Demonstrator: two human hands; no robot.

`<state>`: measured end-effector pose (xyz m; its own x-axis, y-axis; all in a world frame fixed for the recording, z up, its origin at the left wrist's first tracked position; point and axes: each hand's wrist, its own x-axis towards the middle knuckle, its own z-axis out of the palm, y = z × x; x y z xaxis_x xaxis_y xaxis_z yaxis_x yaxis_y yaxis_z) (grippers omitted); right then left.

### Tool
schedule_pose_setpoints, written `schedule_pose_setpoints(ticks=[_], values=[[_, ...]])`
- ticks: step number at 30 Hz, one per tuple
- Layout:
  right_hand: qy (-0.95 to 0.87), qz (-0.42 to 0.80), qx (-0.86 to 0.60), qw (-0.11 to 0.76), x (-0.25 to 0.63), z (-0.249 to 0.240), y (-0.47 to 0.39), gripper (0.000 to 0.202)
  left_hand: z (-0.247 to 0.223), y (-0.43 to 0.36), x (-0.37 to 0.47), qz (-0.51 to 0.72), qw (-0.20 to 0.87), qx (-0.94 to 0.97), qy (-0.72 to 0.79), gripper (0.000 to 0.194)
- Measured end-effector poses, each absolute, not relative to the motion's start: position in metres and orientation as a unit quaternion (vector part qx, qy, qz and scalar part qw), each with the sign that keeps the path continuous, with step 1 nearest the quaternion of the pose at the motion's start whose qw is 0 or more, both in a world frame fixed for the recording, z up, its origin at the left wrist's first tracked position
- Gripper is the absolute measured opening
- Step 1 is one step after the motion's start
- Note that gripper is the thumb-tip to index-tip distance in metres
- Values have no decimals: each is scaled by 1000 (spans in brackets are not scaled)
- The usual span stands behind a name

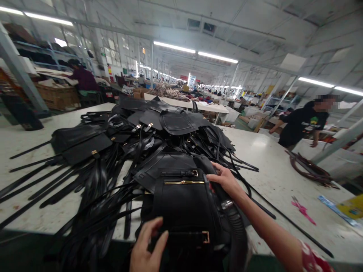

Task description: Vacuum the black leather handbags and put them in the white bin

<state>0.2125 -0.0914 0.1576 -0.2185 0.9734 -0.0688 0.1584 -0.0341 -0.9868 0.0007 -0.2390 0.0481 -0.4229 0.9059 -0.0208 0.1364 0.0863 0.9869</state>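
A black leather bag (pixel 181 206) lies in front of me, with a gold zipper (pixel 184 182) across its upper part, a small buckled strap above that and a gold square buckle (pixel 205 237) near its lower edge. My right hand (pixel 227 180) grips the bag's upper right side, its thumb and fingers closed on the black leather there. Beside the bag's lower left edge is my left hand (pixel 149 245), thumb and fingers apart and slightly curled. A thick black ribbed piece (pixel 238 226) with a metal fitting runs down the bag's right side.
Behind the bag, black leather pieces and straps are heaped in a pile (pixel 176 122) on the white table (pixel 261 145). Pink-handled scissors (pixel 303 210), a coil of brown straps (pixel 309 168) and a yellow item (pixel 351 207) lie right. A person (pixel 303 122) stands beyond the table.
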Motion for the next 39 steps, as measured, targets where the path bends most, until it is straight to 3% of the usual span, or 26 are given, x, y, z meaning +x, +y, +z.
schedule_pose_setpoints(ticks=[3, 9, 17, 24, 33, 35, 39], values=[[-625, 581, -426, 301, 191, 167, -112, 68, 55, -202, -12, 522, 220, 456, 686, 63], [-658, 627, -379, 175, 122, 146, -103, 58, 29, -177, 9, 526, 278, 384, 706, 73], [-652, 554, -414, 312, 104, 151, -86, 67, 33, -185, 7, 565, 292, 351, 687, 77], [-649, 606, -415, 200, 133, 136, -114, 74, 27, -183, 11, 541, 298, 344, 707, 78], [-646, 500, -444, 368, 103, 127, -123, 74, 37, -175, -11, 527, 281, 378, 707, 84], [-614, 535, -425, 394, 131, 130, -135, 75, 46, -166, -17, 531, 227, 402, 711, 84], [-523, 574, -439, 451, 208, 133, -148, 74, 84, -135, -12, 477, -22, 551, 684, 62]])
